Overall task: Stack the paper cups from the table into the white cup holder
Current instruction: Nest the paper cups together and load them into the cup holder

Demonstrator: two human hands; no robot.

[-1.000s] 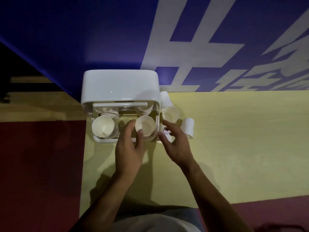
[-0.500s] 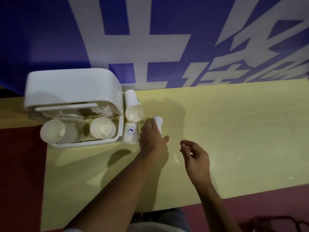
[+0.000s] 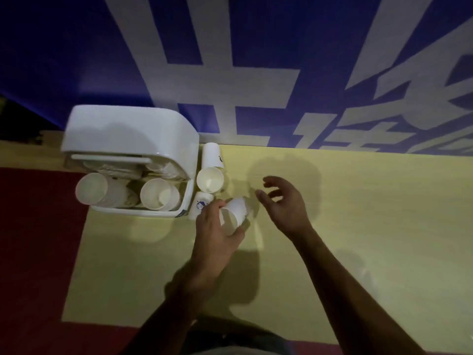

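Gripping a tilted paper cup (image 3: 236, 212) in the left hand (image 3: 217, 228), fingers curled round its wall, just right of the white cup holder (image 3: 128, 134); right hand (image 3: 284, 204) empty, fingers loosely spread. Turn mouth-up, nest squarely into the right-hand stack (image 3: 154, 193). Mind loose cups (image 3: 210, 179) crowding the holder's right wall; open table (image 3: 363, 226) rightward

Loose cups (image 3: 210, 179) cluster just beside the white cup holder (image 3: 128, 134), barring my way along its right wall; rightward the table (image 3: 358, 213) gives me free passage.
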